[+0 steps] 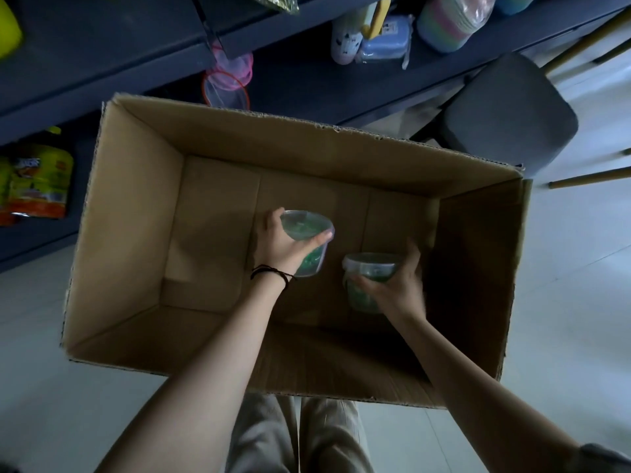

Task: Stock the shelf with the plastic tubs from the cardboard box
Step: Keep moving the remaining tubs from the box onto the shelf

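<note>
Our left hand point(278, 247) is curled round one plastic tub, the left tub point(307, 227). The thumb lies across its lid near the rim and the fingers wrap the far side of its wall. A thin dark cord bracelet point(269, 272) sits on that wrist. Our right hand point(396, 285) grips a second one, the right tub point(370, 268), from its right side. The fingers reach up past the rim and the thumb presses against the near wall.

Both tubs are inside the cardboard box point(136, 199), low down over the middle of its bottom, near each other but apart. We cannot tell whether either touches the bottom. They are round and slightly tapered, made of clear, glossy plastic with a snap-on transparent lid. Something green shows through the walls. The left tub leans, with its lid turned toward us.

The box is plain brown corrugated board, matte, with creased bottom panels and ragged, perforated top edges. It stands open on a pale, smooth floor point(580, 268).

Just beyond the box runs a dark blue shelf point(102, 46). On it are clear containers with pink rims point(225, 87), yellow and orange packets point(41, 179), a light blue box point(386, 42) and a stack of pastel ware point(444, 22). A dark grey stool point(512, 107) with a rounded square seat stands beside the box's far right corner.
</note>
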### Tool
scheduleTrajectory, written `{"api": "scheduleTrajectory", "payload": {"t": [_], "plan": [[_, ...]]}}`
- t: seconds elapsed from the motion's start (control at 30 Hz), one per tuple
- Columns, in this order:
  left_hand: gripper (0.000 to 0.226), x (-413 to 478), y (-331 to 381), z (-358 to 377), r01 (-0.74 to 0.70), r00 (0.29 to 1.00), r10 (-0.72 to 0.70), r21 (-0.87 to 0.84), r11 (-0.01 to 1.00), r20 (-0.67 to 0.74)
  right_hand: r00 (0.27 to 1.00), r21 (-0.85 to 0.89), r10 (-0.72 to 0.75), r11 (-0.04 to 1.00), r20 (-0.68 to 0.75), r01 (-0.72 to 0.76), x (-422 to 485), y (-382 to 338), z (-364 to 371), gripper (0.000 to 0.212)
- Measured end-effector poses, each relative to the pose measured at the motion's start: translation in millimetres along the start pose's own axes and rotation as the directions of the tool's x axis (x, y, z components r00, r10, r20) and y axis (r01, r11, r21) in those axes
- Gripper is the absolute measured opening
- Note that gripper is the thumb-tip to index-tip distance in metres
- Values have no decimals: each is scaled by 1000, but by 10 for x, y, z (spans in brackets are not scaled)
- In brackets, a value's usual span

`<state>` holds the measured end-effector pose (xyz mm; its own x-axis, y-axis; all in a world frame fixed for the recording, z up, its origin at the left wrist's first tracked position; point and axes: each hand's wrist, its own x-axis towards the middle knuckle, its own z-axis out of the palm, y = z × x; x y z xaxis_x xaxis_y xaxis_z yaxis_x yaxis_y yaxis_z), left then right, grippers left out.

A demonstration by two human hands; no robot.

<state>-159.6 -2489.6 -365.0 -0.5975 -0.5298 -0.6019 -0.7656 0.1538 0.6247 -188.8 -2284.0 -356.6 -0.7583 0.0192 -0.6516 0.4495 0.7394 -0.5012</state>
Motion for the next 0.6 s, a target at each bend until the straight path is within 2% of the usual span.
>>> {"api": "scheduleTrajectory", "payload": {"t": [0.1, 0.2, 0.33, 0.4, 0.5, 0.6], "plan": [[130, 52, -84, -6, -9, 999, 14, -136, 991, 40, 996, 126, -60, 990, -60, 67, 4, -7, 61, 125], [135, 14, -214, 42, -2, 998, 7, -70, 998, 68, 997, 195, -19, 980, -80, 35, 9, 2, 128, 131], [93, -6, -285, 80, 81, 991, -59, -181, 980, 121, 999, 91, 39, 995, 30, -42, 25, -6, 148, 122], [88, 0, -283, 34, 73, 987, -50, -153, 986, 150, 999, 82, 26, 996, 27, -28, 46, -57, 127, 115], [78, -119, -228, -149, -4, 991, 22, -139, 990, 129, 1000, 125, -16, 992, -10, 18, 0, -224, 64, 115], [58, -352, -14, -482, -162, 985, 171, -296, 941, 3, 992, 179, -120, 976, -33, 124, -131, -516, -43, 122]]}}
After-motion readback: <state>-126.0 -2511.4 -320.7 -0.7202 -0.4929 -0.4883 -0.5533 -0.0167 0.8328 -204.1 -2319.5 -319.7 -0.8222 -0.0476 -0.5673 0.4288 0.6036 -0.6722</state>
